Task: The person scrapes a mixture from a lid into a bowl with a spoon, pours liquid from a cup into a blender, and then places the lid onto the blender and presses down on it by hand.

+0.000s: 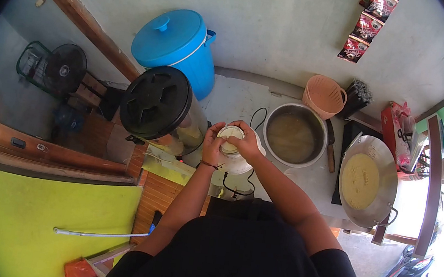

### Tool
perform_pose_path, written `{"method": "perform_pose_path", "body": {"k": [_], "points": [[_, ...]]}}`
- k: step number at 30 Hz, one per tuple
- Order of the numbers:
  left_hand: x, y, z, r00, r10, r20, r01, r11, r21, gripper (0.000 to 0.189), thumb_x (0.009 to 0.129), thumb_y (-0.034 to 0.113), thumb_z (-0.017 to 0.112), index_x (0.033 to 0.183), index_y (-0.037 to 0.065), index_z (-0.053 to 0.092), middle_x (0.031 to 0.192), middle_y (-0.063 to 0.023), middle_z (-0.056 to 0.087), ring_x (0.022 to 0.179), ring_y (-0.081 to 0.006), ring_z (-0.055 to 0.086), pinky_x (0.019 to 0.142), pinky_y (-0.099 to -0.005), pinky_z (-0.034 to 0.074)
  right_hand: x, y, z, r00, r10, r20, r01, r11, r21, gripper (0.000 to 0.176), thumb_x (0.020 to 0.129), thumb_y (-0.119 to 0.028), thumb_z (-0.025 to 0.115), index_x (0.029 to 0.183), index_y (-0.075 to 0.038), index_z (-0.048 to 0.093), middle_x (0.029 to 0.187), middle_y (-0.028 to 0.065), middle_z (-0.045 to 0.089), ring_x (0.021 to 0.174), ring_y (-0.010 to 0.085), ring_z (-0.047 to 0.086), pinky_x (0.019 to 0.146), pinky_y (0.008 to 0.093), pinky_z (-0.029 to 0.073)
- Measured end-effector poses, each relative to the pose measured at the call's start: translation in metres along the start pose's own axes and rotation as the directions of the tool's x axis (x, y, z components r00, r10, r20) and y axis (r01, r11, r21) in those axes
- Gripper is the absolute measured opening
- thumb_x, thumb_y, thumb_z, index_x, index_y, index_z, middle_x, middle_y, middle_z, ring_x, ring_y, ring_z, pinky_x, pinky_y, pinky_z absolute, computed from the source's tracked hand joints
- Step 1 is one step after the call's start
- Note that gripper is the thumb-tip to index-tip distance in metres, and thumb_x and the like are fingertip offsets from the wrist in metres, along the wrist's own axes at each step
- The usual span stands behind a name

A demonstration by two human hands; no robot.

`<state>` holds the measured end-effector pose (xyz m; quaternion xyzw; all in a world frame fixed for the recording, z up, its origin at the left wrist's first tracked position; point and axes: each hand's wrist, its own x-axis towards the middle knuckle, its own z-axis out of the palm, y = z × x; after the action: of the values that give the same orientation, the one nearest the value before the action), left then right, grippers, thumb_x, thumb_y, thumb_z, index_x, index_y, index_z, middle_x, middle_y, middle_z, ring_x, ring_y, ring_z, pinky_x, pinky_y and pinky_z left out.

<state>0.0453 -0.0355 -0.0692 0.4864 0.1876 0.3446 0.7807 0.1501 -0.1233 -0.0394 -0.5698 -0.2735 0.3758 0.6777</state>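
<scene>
My left hand (212,144) and my right hand (249,143) are closed around a round, whitish blender jar (231,133), one on each side. Both thumbs press on its top. Under the jar is a white blender base (240,165), with a black cord (250,186) looping beside it. Just right of my right hand stands a large metal pot (295,135) of cloudy liquid. To the left of my hands is a tall clear container with a black lid (155,101).
A blue lidded bucket (173,44) stands against the wall. Right of the pot lie a knife (331,152) and a wok (367,181) of pale yellow batter. A peach basket (324,95) sits behind the pot. Coffee sachets (367,27) hang on the wall.
</scene>
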Motion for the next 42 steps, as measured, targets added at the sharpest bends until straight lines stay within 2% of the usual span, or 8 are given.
{"method": "perform_pose_path", "body": {"k": [26,32,38,42], "points": [[0.0013,-0.0007,-0.0029,1.0,-0.013,0.008,0.013,0.999,0.035,0.045,0.08,0.001,0.05,0.125,-0.002,0.046,0.124,-0.0123,0.05,0.114,-0.0203,0.05,0.099,-0.0319,0.039,0.0009,0.0018,-0.0001,1.0,-0.016,-0.004,0.016,1.0,0.005,0.039,0.067,-0.007,0.068,0.104,-0.004,0.057,0.098,0.0074,0.061,0.092,0.0167,0.058,0.085,0.0299,0.046],[0.0025,-0.0037,-0.005,0.999,-0.03,0.012,0.03,0.998,-0.06,0.047,0.079,-0.002,0.055,0.125,-0.002,0.045,0.123,-0.0118,0.051,0.114,-0.0198,0.05,0.098,-0.0313,0.041,-0.0011,-0.0031,0.001,1.0,-0.004,-0.012,0.004,1.0,-0.013,0.038,0.067,-0.007,0.068,0.104,-0.004,0.057,0.098,0.0073,0.061,0.092,0.0165,0.058,0.084,0.0297,0.046],[0.0023,-0.0055,-0.0049,1.0,0.0,0.011,0.0,1.0,-0.008,0.043,0.081,0.001,0.05,0.125,-0.002,0.045,0.123,-0.0116,0.051,0.112,-0.0197,0.052,0.097,-0.0313,0.041,-0.0009,-0.0019,0.0008,1.0,-0.005,-0.008,0.005,1.0,-0.003,0.038,0.067,-0.007,0.068,0.104,-0.004,0.057,0.099,0.007,0.061,0.093,0.0163,0.058,0.085,0.0295,0.046],[0.0012,-0.0037,-0.0035,1.0,-0.01,0.003,0.01,1.0,-0.018,0.044,0.081,0.0,0.052,0.124,-0.002,0.045,0.122,-0.0116,0.051,0.112,-0.0198,0.051,0.097,-0.0314,0.041,-0.0013,-0.0016,0.0006,1.0,-0.002,-0.005,0.002,1.0,-0.001,0.039,0.067,-0.008,0.068,0.104,-0.004,0.057,0.099,0.0072,0.061,0.093,0.0168,0.058,0.085,0.0301,0.046]]}}
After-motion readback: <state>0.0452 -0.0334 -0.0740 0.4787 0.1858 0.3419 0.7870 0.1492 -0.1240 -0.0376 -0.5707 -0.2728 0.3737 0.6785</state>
